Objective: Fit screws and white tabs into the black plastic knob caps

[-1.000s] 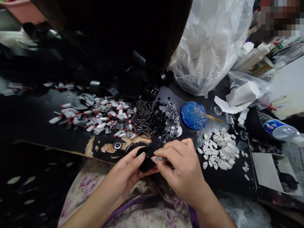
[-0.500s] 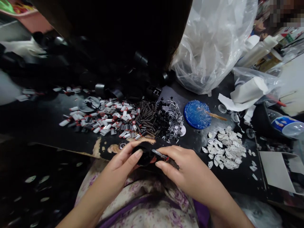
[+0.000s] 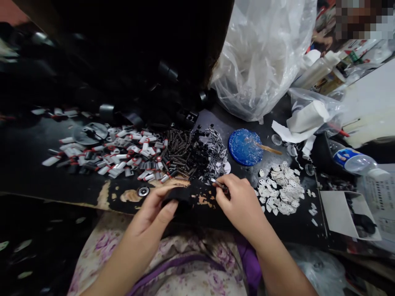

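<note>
My left hand (image 3: 157, 209) is wrapped round a black cylindrical plastic part (image 3: 182, 200), thumb on its near side, just above the table's front edge. To its right, my right hand (image 3: 236, 197) pinches a slim metal-tipped tool (image 3: 220, 186); its exact kind is partly hidden by the fingers. The tool's tip lies at the near edge of a pile of small grey pins (image 3: 217, 144). Beside the pins are small black pieces (image 3: 199, 154) and a heap of dark coil springs (image 3: 179, 144). Further left spreads a pile of white and grey sleeves with red rings (image 3: 123, 152).
A blue lid of clear grease (image 3: 243, 146) holds a wooden stick (image 3: 270, 149). Thin white plates (image 3: 282, 189) are heaped right of my right hand. Behind stand a clear plastic bag (image 3: 262, 61) and a paper roll (image 3: 308, 117). An open white box (image 3: 339, 211) sits far right.
My right hand has drawn the tool away from the black part, up and right to the pins. My left hand still holds the black part. The view has shifted to the right.
</note>
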{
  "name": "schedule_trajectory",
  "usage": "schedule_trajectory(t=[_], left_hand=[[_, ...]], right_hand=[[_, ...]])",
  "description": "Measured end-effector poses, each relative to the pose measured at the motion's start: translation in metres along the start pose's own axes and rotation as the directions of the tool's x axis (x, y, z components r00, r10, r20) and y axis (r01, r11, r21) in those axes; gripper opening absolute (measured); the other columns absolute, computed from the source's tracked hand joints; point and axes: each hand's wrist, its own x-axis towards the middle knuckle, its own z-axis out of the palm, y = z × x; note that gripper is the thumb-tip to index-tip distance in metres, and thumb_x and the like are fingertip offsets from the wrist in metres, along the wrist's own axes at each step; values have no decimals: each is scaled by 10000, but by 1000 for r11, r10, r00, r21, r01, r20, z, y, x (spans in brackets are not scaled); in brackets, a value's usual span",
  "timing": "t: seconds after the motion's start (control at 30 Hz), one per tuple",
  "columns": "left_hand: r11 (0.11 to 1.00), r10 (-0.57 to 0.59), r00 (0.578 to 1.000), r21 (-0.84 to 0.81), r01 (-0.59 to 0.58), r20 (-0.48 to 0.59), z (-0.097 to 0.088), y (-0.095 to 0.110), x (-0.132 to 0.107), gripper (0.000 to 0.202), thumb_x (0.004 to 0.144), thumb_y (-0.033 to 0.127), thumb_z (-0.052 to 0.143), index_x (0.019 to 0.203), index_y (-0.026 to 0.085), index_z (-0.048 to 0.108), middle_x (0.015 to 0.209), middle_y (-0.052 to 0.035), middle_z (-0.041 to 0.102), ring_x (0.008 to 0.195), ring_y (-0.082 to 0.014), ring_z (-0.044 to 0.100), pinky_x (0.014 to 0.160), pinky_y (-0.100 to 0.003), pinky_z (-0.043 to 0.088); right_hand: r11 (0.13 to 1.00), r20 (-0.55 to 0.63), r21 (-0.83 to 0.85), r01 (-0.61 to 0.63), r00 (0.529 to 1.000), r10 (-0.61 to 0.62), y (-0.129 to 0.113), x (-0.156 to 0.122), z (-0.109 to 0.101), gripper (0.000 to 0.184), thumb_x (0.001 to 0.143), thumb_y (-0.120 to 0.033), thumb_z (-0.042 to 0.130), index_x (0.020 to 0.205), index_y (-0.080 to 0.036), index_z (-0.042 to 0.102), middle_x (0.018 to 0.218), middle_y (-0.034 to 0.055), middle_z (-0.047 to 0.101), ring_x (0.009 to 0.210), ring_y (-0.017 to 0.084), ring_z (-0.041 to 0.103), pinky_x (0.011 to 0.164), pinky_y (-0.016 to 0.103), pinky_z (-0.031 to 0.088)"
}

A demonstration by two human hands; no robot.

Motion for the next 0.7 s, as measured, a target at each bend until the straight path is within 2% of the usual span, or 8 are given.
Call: schedule_trajectory(t=[0.07, 0.13, 0.3, 0.4, 0.53, 0.7], left_hand=[[1000, -11, 1000, 11, 10, 28, 8, -4, 2, 218, 805, 361, 745, 1011, 290, 733, 1156, -17, 686, 1031, -225, 638, 848, -279, 565], [1000, -27, 999, -5, 27, 37, 11, -4, 3, 226, 823, 370, 727, 1030, 280, 722, 1141, -26, 679, 1022, -217, 636, 831, -284, 581], [1000, -16, 998, -5, 17, 60, 10, 0, 3, 207, 834, 336, 723, 1028, 264, 713, 1109, -21, 679, 1026, -208, 635, 824, -276, 593], [994, -67, 996, -81, 72, 63, 13, 1, 3, 204, 857, 333, 700, 1050, 268, 692, 1094, -22, 710, 1022, -206, 662, 877, -304, 580], [969, -150, 978, -173, 174, 144, 20, 3, 4, 229, 865, 329, 692, 1079, 247, 678, 1091, -58, 741, 1000, -229, 696, 916, -353, 565], [968, -122, 988, -207, 139, 92, 22, 4, 4, 235, 847, 303, 716, 1073, 246, 689, 1094, -52, 744, 1029, -231, 689, 928, -350, 560]], right_hand=[[985, -4, -170, 39, 999, -40, 1, 9, 8, 78, 899, -172, 579, 878, -187, 653, 900, 46, 715, 784, 202, 629, 760, 356, 358], [963, -15, -260, 73, 997, -79, 0, 16, 14, 105, 920, -208, 566, 853, -178, 641, 863, 54, 711, 755, 205, 624, 731, 359, 328], [926, -1, -363, 101, 994, -109, -4, 20, 15, 101, 893, -185, 572, 809, -166, 625, 816, 67, 716, 691, 204, 604, 714, 369, 287], [961, -25, -240, 136, 989, -147, -3, 13, 13, 77, 872, -183, 611, 796, -181, 623, 786, 25, 709, 679, 179, 584, 726, 348, 300], [964, -129, -34, 264, 955, -266, -5, -2, 14, 67, 879, -168, 601, 821, -192, 627, 787, -3, 688, 700, 155, 567, 738, 315, 328], [963, -170, 106, 249, 958, -229, -12, -11, 16, 72, 915, -202, 594, 872, -196, 651, 799, -2, 676, 721, 149, 573, 742, 322, 327]])
